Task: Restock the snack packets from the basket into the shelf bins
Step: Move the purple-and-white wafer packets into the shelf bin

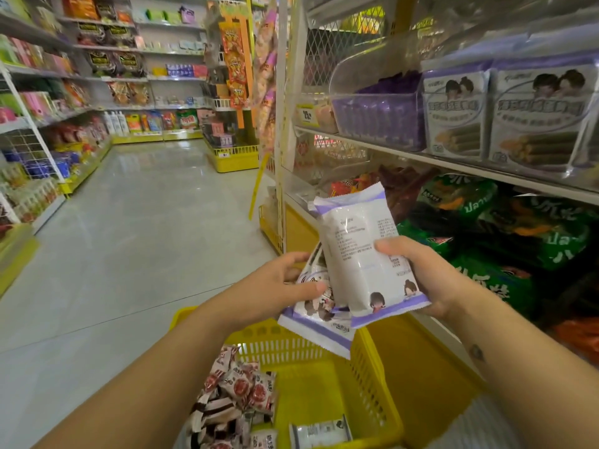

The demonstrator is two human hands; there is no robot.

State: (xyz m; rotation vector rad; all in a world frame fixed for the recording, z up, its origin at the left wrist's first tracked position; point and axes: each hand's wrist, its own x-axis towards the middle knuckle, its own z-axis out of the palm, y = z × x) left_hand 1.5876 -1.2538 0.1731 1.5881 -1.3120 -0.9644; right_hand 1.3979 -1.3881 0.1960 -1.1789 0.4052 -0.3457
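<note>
White-and-purple plastic snack packet (356,251) hangs above the yellow plastic basket (369,377), long axis near upright, top leaning left; my right hand (431,277) clasps it, my left hand (275,286) clasps a second such packet (316,322) lower.

Right hand (431,280): fingers hidden behind the upper packet (356,247), only the thumb showing. Lower packet (321,328) partly covered by the upper one. Print on both too blurred to read. Basket (372,384) cut off at the bottom edge. Shelf bins (382,124) blur toward the right edge.
</note>
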